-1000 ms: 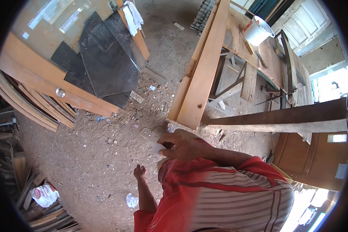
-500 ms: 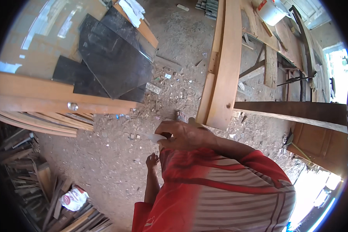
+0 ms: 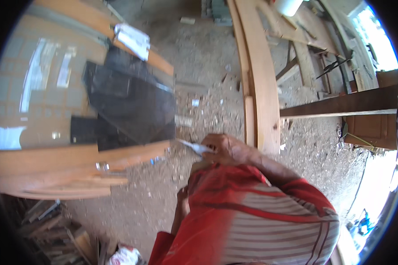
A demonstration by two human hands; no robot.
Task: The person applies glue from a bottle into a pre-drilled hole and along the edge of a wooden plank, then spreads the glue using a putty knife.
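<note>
- Since a second ago your view has swung left: the dark glass panes (image 3: 128, 104) now sit nearer the middle, and the long wooden plank (image 3: 263, 88) has slid right of your hand.
- Your right hand (image 3: 227, 149) is curling closed around a small white strip (image 3: 192, 146), pinching it near one end at chest height.
- That white strip is pointing left from your fingers, its tip hanging over the sawdust-covered floor (image 3: 208, 57), just beside the end of the wooden frame rail (image 3: 75, 157).
- Your left hand (image 3: 182, 201) is hanging low beside your red striped shirt (image 3: 261, 221); you cannot tell whether it is open or closed, since the shirt is hiding most of it.
- A dark beam (image 3: 340, 105) is running off to your right, and a white folded cloth (image 3: 132, 39) is lying on the frame above the panes.
</note>
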